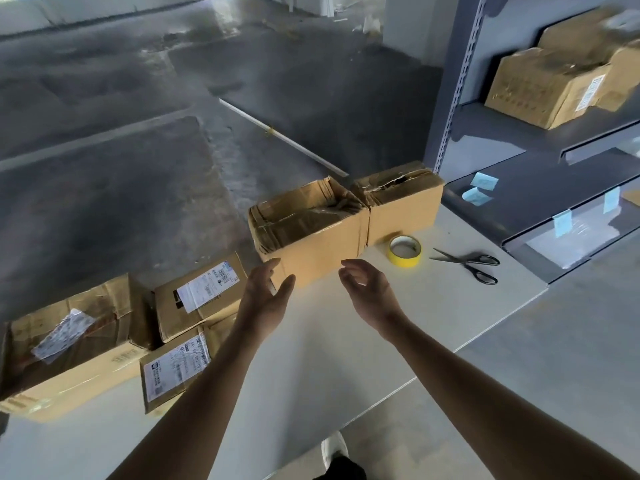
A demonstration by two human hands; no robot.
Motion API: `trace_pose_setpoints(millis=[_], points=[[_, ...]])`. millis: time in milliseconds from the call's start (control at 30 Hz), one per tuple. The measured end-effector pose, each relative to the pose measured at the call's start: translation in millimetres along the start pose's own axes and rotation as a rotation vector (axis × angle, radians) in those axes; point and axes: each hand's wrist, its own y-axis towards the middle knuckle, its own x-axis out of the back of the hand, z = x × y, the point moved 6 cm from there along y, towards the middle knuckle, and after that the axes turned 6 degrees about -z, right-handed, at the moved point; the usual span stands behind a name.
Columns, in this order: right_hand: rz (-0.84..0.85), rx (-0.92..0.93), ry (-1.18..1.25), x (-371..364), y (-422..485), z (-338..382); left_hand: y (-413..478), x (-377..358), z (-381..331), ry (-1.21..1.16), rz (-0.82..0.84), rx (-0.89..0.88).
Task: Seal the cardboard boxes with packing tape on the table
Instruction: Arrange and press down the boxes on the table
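The left hand (pixel 266 292) and right hand (pixel 367 289) hover, grip wide and empty, at the open box (pixel 311 237) on the bench (pixel 311 348) (tape (pixel 404 251) just beside). Taping has not begun, and closing the flaps likely comes next.

Plain tan on the open cardboard box (pixel 322 258), and the same tan on the neighbour box (pixel 405 211) at two o'clock. Bright yellow tape roll (pixel 405 251), pale inside its core. At three o'clock from it lie scissors (pixel 471 263), black handles, dark blades. The table (pixel 346 358) is flat pale grey. Over at eight o'clock, brown parcels (pixel 180 323) carry white shipping labels (pixel 204 289) with black print (too small to read). The shelving (pixel 519 140) is dark blue-grey, dotted with light-blue sticky notes (pixel 484 181). The floor (pixel 121 202) is mottled dark grey.
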Motion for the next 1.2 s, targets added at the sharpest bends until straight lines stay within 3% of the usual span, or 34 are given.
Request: trace_pose_setpoints(millis=[300, 600, 967, 1200], points=[[-0.022, 0.069, -0.163, 2.3, 60.0, 16.3, 87.8, -27.1, -26.8, 0.185, 0.066, -0.205], [0.031, 0.068, -0.293, -12.4, 93.6, 18.4, 150.8, -68.7, -17.4, 0.566, 0.311, -0.122], [0.105, 0.404, -0.64, -36.9, 135.4, 17.6, 164.5, -81.5, -12.9, 0.6, 0.237, -0.192], [0.262, 0.395, -0.87, -42.4, 164.4, 4.6, 146.0, -82.1, -9.3, 0.631, 0.204, -0.266]])
